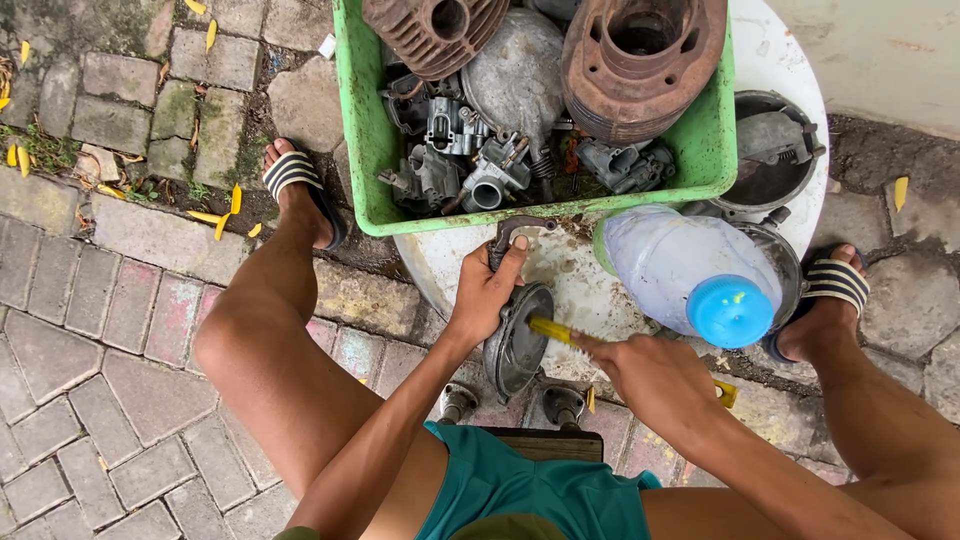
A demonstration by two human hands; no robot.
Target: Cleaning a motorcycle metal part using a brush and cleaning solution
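Scrubbing is in hand: a round metal engine cover (pixel 516 340) is gripped upright by the left hand (pixel 484 292) just below the green crate (pixel 362 150), while a yellow brush (pixel 552 331), clasped in the right hand (pixel 655 378), is pressed to its face. Turning the cover to unbrushed areas is judged next.

A green crate (pixel 365 150) holds rusty brown cylinders (pixel 640 60) and grey carburettors (pixel 460 150), beside a blue-capped clear bottle (pixel 690 270), a yellow brush (pixel 550 330), teal shorts (pixel 530 490) and black-and-white striped sandals (pixel 838 282).

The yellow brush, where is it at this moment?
In the head view, the yellow brush is just below centre, held in the right hand, its tip against the round metal cover that the left hand steadies, left of the plastic bottle.
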